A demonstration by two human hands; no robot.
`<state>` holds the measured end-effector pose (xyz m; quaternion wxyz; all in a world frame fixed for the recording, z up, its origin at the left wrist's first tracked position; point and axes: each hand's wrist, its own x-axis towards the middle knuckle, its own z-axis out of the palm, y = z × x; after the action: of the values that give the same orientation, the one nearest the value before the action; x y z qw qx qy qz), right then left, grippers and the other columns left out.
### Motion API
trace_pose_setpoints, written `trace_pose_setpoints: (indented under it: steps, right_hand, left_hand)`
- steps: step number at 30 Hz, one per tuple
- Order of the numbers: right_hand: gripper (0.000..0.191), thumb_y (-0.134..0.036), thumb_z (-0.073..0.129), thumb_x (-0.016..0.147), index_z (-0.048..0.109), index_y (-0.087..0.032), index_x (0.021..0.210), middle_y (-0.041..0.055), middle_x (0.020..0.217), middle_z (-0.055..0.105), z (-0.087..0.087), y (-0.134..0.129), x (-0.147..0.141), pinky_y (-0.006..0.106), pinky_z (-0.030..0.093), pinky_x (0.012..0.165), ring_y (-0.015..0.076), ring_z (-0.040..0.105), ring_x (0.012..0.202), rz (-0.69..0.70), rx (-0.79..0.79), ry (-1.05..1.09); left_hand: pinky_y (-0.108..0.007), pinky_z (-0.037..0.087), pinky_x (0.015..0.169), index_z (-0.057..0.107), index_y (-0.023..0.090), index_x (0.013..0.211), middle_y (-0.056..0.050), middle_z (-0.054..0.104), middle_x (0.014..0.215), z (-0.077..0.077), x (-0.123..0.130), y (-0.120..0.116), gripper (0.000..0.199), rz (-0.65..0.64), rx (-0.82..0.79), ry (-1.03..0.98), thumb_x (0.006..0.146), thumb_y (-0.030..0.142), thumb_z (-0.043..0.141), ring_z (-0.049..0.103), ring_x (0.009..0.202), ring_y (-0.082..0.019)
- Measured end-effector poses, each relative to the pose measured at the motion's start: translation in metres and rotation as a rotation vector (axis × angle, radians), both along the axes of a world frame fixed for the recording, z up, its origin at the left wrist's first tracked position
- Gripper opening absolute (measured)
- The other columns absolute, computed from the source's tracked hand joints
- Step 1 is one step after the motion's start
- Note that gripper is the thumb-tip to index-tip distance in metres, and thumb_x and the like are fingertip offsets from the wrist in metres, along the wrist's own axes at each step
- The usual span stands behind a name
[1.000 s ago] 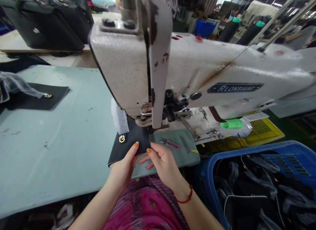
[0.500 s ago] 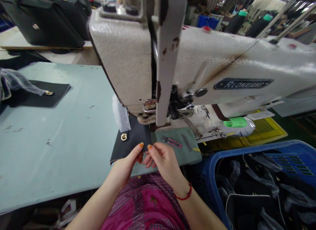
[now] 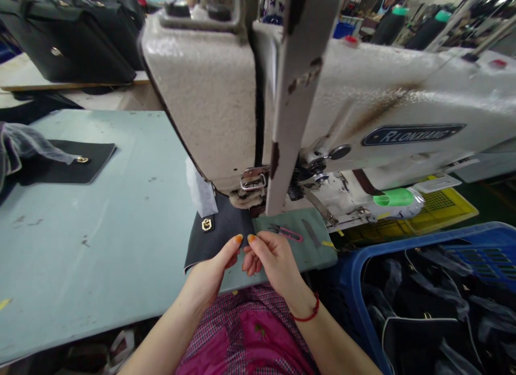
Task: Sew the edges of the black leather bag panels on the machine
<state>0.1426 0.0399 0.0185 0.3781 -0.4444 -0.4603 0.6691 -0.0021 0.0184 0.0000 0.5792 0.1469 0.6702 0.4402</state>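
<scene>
Brought the left hand (image 3: 212, 267) and right hand (image 3: 276, 262) closer together, fingertips (image 3: 238, 238) curled at the near edge of a black leather bag panel (image 3: 223, 230) (firm grip or light touch, impossible to tell), panel tucked beneath the foot of the sewing machine (image 3: 201, 106).

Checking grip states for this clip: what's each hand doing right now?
Left hand: closed on the black panel, thumb on top.
Right hand: half closed, fingertips at the panel's edge; can't tell if it grips.
</scene>
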Motion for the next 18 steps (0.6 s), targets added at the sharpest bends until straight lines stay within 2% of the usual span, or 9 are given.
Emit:
trace_pose_setpoints:
  steps: [5,9,18]
  right_hand:
    - [0.037,-0.046,0.054,0.092,0.063,-0.014,0.075,0.0005,0.055,0.065,0.0,0.011,-0.006,0.017,0.04,0.044,0.008,0.056,0.042,-0.029,-0.001,0.015]
    - [0.037,-0.045,0.055,0.092,0.063,-0.014,0.075,0.0006,0.055,0.065,0.0,0.019,-0.01,0.017,0.04,0.044,0.008,0.056,0.042,-0.031,0.006,0.031]
    - [0.036,-0.045,0.052,0.093,0.064,-0.014,0.078,0.0005,0.057,0.067,-0.003,0.036,-0.018,0.017,0.04,0.045,0.008,0.058,0.044,-0.047,0.043,0.005]
  left_hand:
    - [-0.037,0.054,0.076,0.077,0.01,0.077,-0.015,0.075,0.083,-0.002,-0.005,0.012,0.051,-0.038,0.02,-0.058,0.056,0.056,0.084,0.068,0.082,-0.027]
    - [-0.032,0.051,0.079,0.076,0.01,0.075,-0.011,0.074,0.084,0.001,-0.006,0.02,0.049,-0.005,0.022,-0.119,0.054,0.053,0.086,0.065,0.082,-0.021]
    - [-0.024,0.042,0.058,0.07,0.012,0.063,-0.002,0.065,0.063,0.003,-0.013,0.045,0.043,0.001,0.093,-0.138,0.051,0.049,0.088,0.052,0.061,-0.012]
